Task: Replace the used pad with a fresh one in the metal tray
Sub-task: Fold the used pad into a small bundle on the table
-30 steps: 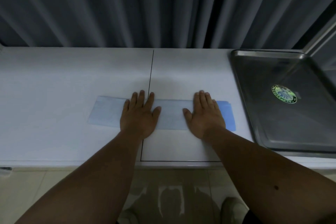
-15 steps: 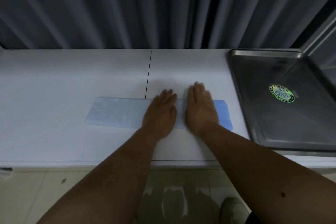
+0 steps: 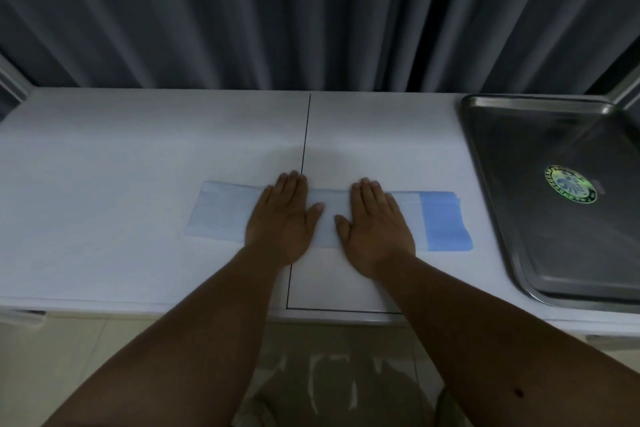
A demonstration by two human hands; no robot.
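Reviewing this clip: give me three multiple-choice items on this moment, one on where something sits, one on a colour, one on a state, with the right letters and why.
1. Where is the metal tray?
A. On the counter's right end
B. On the counter's left end
C. On the floor

2. What colour is the pad?
A. Red
B. Blue
C. Black

3. How are the hands placed?
A. Lifting the tray
B. Raised in the air
C. Pressed flat on the pad

Answers:
1 A: the tray lies on the counter at the right, beyond the pad's right end.
2 B: the pad is pale blue, with a deeper blue right end.
3 C: the left hand and right hand lie palm down, fingers straight, side by side on the folded pad; the tray holds no pad.
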